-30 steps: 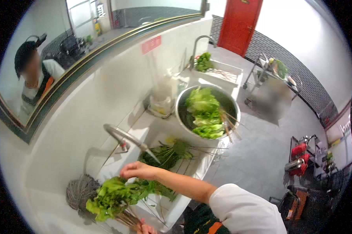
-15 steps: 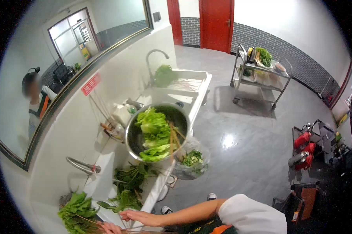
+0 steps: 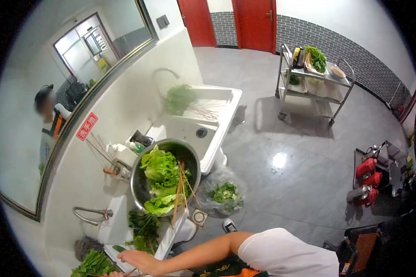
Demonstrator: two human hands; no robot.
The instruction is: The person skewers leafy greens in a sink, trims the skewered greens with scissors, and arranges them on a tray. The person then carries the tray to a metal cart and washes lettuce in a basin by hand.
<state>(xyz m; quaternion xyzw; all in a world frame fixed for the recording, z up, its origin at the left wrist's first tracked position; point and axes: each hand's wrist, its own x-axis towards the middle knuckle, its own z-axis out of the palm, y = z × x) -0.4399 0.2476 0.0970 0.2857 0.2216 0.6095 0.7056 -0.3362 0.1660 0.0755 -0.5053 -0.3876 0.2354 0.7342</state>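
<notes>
At the lower left edge, my left hand [image 3: 114, 274] is closed around thin wooden skewers carrying a bunch of leafy greens [image 3: 93, 265]; the frame cuts most of this hand off. Just above and right of it, my right hand [image 3: 142, 262] reaches across the near sink with its fingers bent together by a thin skewer [image 3: 131, 272]. A small green leaf [image 3: 119, 248] shows at its fingertips. Loose dark greens [image 3: 144, 231] lie in the near sink. Over them stands a steel basin [image 3: 135, 188] of lettuce [image 3: 162, 168], several skewers [image 3: 179, 189] leaning on its rim.
Skewered greens [image 3: 180, 99] lie on the far sink [image 3: 233, 99]. A clear bag of leaf scraps [image 3: 224, 194] sits on the floor beside a drain [image 3: 198, 217]. A metal trolley [image 3: 309, 94] carries more greens. Red flasks [image 3: 367, 167] stand at right. A mirror [image 3: 28, 184] hangs at left.
My right hand has moved left and down, closer to my left hand. The greens in my left hand sit lower in view. The camera view has shifted.
</notes>
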